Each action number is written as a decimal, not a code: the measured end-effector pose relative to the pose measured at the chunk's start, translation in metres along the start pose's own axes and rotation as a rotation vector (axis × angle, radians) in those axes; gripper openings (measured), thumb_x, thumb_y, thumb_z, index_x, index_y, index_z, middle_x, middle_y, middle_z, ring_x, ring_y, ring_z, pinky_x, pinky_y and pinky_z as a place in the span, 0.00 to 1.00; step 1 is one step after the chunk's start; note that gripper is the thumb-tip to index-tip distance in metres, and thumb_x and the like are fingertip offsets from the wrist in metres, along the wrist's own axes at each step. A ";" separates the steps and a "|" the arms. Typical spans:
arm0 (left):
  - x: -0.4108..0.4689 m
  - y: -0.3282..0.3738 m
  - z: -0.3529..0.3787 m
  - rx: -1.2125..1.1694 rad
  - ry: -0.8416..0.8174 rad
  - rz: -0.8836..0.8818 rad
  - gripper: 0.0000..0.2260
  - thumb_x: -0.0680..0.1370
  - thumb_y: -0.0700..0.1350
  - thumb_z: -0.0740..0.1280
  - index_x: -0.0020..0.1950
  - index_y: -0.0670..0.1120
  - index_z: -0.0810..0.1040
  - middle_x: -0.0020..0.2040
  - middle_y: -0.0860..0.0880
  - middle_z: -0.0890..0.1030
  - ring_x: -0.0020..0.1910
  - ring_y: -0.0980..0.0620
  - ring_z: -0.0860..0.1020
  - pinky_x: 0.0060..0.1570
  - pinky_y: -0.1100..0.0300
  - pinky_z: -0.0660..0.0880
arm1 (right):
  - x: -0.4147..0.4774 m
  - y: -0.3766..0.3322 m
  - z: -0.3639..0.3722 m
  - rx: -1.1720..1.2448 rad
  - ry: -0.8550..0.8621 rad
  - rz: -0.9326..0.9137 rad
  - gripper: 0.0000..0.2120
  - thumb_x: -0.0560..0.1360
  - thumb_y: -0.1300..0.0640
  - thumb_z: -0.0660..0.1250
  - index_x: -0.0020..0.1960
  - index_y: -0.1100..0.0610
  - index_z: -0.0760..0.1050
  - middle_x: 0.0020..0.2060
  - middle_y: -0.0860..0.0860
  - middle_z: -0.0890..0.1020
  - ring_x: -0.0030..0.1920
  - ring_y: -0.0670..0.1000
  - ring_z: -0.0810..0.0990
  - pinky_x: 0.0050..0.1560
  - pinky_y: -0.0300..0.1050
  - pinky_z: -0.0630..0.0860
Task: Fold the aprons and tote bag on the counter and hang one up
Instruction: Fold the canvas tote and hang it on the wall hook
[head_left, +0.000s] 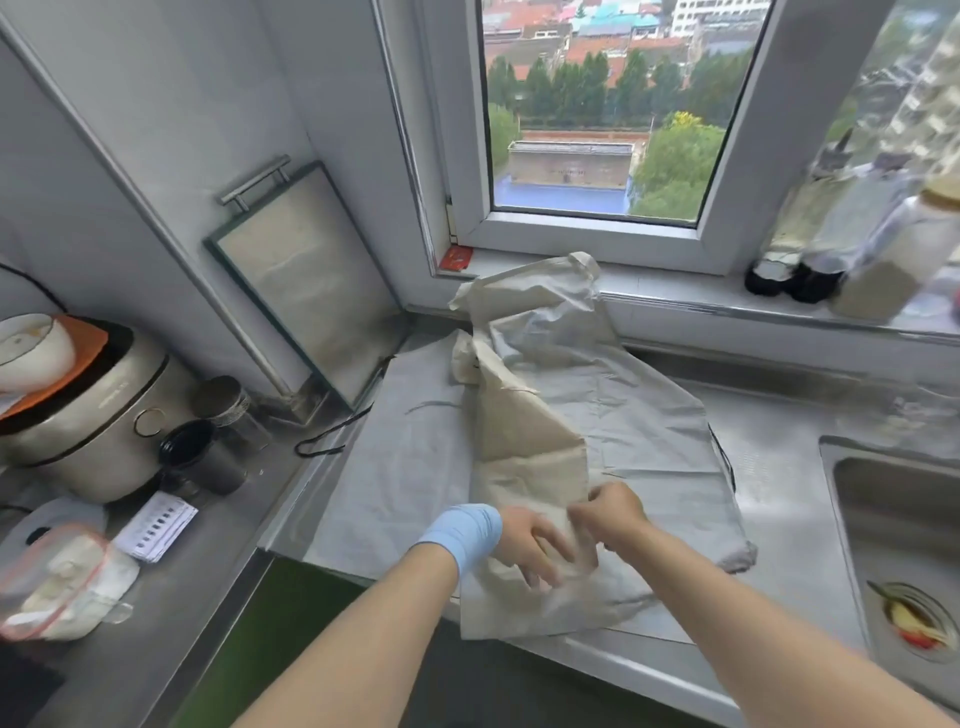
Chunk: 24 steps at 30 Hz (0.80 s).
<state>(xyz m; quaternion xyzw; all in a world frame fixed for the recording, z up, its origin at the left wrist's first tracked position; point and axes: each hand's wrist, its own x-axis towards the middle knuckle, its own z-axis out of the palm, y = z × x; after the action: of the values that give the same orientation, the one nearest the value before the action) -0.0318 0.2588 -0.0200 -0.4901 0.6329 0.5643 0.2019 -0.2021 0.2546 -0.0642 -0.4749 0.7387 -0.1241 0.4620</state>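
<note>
Both hands work the near end of the cream tote bag (524, 447): the left hand (530, 548), a blue band at its wrist, lies with fingers spread on the cloth, while the right hand (610, 512) beside it pinches a fold of the same fabric. Beyond the knuckles the bag runs crumpled toward the window sill, lying over a pale grey apron (415, 467) spread on the counter (789, 499). To fold cleanly, I'd say pull the bag taut and flatten it first, keeping the apron beneath undisturbed.
</note>
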 end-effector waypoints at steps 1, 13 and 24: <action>0.003 -0.002 0.001 -0.079 0.022 -0.001 0.15 0.71 0.54 0.71 0.57 0.58 0.78 0.49 0.52 0.83 0.45 0.53 0.82 0.51 0.60 0.72 | 0.001 0.011 0.000 -0.065 0.014 0.038 0.05 0.63 0.58 0.66 0.34 0.59 0.78 0.29 0.52 0.81 0.30 0.53 0.79 0.30 0.39 0.70; 0.021 -0.032 -0.073 0.009 0.633 -0.126 0.12 0.76 0.46 0.63 0.57 0.53 0.80 0.57 0.52 0.81 0.55 0.51 0.79 0.55 0.62 0.73 | 0.047 0.013 0.003 -1.037 0.119 -0.542 0.23 0.74 0.61 0.59 0.68 0.50 0.70 0.69 0.53 0.71 0.67 0.57 0.71 0.63 0.55 0.65; 0.075 -0.052 -0.145 0.260 0.559 -0.094 0.21 0.76 0.43 0.64 0.69 0.54 0.73 0.67 0.51 0.72 0.65 0.48 0.73 0.64 0.55 0.71 | 0.108 -0.071 0.035 -1.039 0.185 -0.774 0.13 0.58 0.55 0.74 0.41 0.52 0.77 0.33 0.51 0.76 0.27 0.55 0.78 0.25 0.44 0.62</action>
<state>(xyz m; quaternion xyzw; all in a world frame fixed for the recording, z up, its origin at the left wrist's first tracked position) 0.0229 0.1037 -0.0670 -0.6249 0.7075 0.3123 0.1069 -0.1457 0.1383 -0.0999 -0.8553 0.5149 0.0513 0.0290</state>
